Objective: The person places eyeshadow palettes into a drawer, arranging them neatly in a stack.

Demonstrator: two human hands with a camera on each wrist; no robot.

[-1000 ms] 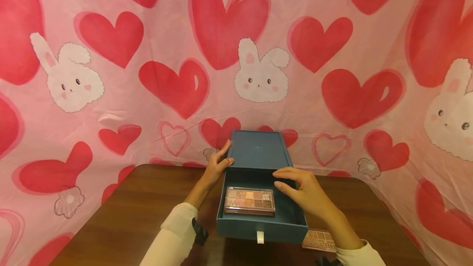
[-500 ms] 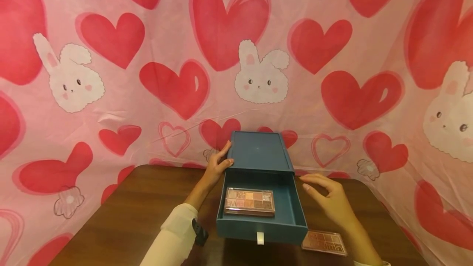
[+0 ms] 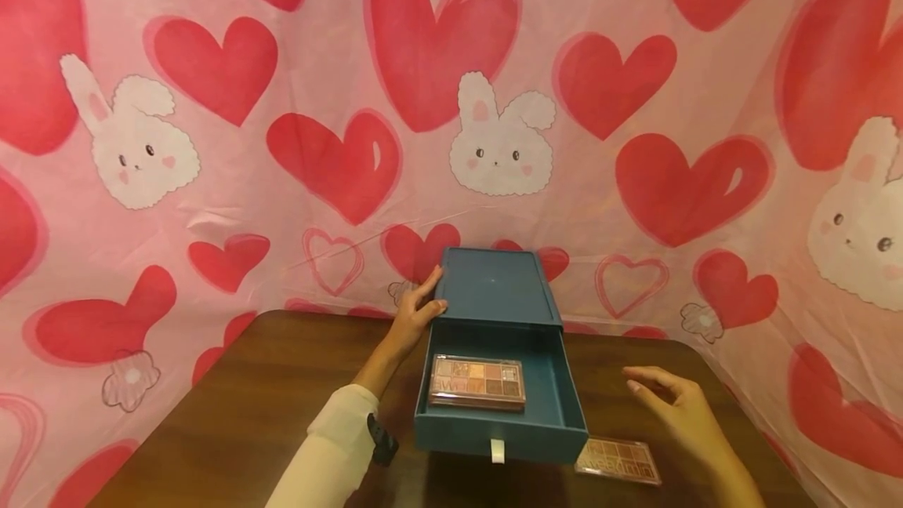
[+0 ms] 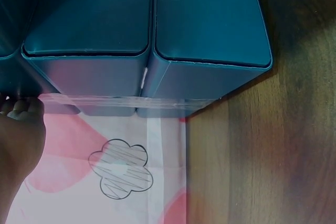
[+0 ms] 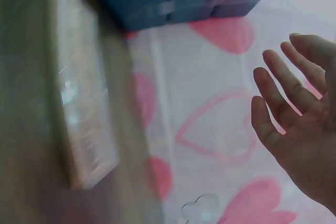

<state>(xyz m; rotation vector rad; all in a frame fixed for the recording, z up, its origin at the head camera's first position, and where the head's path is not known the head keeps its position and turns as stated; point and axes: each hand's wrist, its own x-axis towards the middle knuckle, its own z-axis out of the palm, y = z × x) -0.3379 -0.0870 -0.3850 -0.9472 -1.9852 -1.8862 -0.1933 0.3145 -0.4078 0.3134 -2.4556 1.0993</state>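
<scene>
In the head view, a blue drawer box (image 3: 494, 286) stands on the table with its top drawer (image 3: 502, 437) pulled out towards me. An eyeshadow palette (image 3: 477, 382) with a clear lid lies flat inside, on the drawer's left side. My left hand (image 3: 409, 320) rests against the box's left side, fingers along the wall and thumb on the top edge. Right of the box, my right hand (image 3: 680, 410) hovers over the table, fingers loosely bent and holding nothing. Near it, a second eyeshadow palette (image 3: 618, 460) lies on the table, beside the drawer's front right corner.
The brown wooden table (image 3: 233, 414) extends to both sides of the box. Behind it hangs a pink cloth (image 3: 303, 61) with red hearts and white rabbits. A white pull tab (image 3: 497, 451) sticks out from the drawer front.
My right hand has come out from over the drawer and moved right, uncovering the drawer's right side and the palette on the table. The left hand has stayed on the box.
</scene>
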